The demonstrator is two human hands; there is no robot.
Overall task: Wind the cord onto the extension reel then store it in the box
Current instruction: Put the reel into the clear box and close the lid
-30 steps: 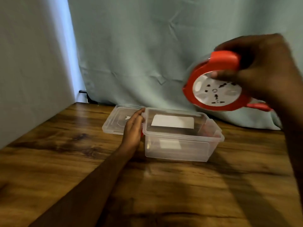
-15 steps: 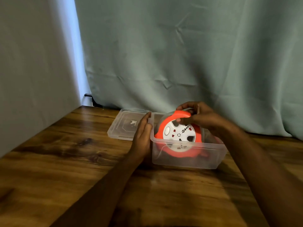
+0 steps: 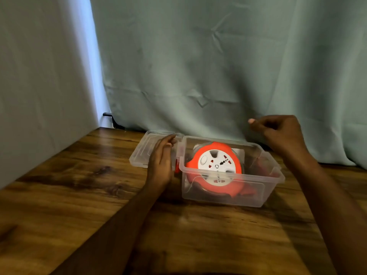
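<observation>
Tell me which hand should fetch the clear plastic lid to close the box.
Left, probably. The left hand rests against the clear plastic box, right next to the clear plastic lid lying flat on the wooden table. The right hand hovers empty beyond the box's far side.

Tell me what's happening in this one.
A person is putting an orange extension reel away. It sits tilted inside the clear plastic box on the wooden table. The left hand rests against the box's left side; the right hand hovers above, holding nothing. The lid lies beside the box.
</observation>
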